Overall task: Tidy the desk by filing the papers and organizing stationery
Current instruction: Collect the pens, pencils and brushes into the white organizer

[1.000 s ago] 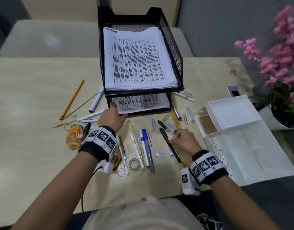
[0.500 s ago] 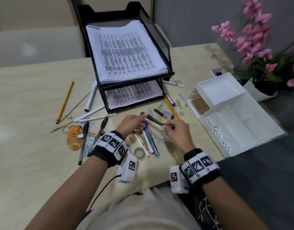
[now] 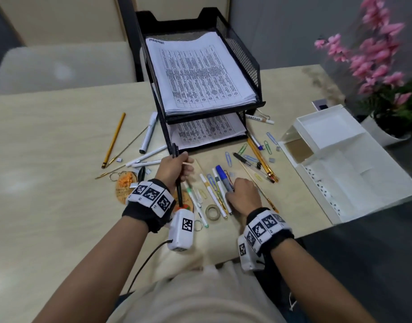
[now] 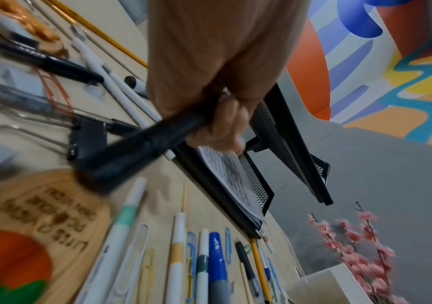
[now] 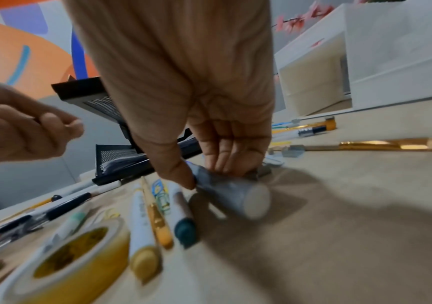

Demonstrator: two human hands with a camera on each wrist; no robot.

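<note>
My left hand [image 3: 180,165] grips a black pen [image 3: 177,183] upright in its fist, just in front of the black two-tier mesh tray [image 3: 252,66]; the left wrist view shows the pen [image 4: 142,148] running through the curled fingers. Printed papers [image 3: 200,73] fill both tiers. My right hand [image 3: 231,191] reaches down among the loose pens and pinches a grey marker with a blue cap [image 3: 223,177] between thumb and fingers; the marker [image 5: 231,194] still touches the desk. A white organiser box [image 3: 344,164] stands open at the right.
Several pens, pencils and paper clips lie scattered in front of the tray. A tape roll [image 3: 212,212] and wooden keychains [image 3: 124,186] lie near my wrists. A yellow pencil [image 3: 114,138] lies at the left. Pink flowers [image 3: 375,54] stand at the far right.
The black pen has passed from between both hands into my left fist and now stands upright. My right hand has dropped to the desk onto the blue-capped marker.
</note>
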